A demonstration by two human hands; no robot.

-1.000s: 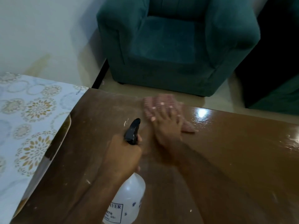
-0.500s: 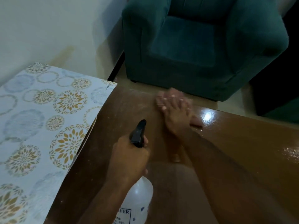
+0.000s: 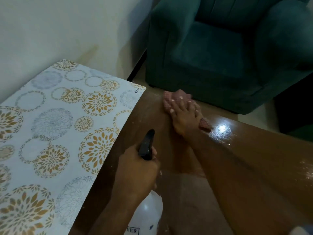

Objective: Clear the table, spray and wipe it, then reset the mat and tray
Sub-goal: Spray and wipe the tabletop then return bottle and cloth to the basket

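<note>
Since a second ago the view has swung left, so far more of the white floral-patterned mat (image 3: 55,133) shows, covering the left part of the glossy brown wooden table (image 3: 254,175). Nearest, the white plastic spray bottle (image 3: 147,216) is cut off by the bottom edge, its label only partly readable. The left hand (image 3: 135,168) is wrapped closed around its neck, below the black trigger head (image 3: 147,145). Farther along the table, the right hand (image 3: 183,116) lies flat with fingers spread, pressing the pink knitted cloth (image 3: 172,99) at the far edge; it has slid further out. The cloth is blurred. Beyond the table stands a dark green armchair (image 3: 228,51).
</note>
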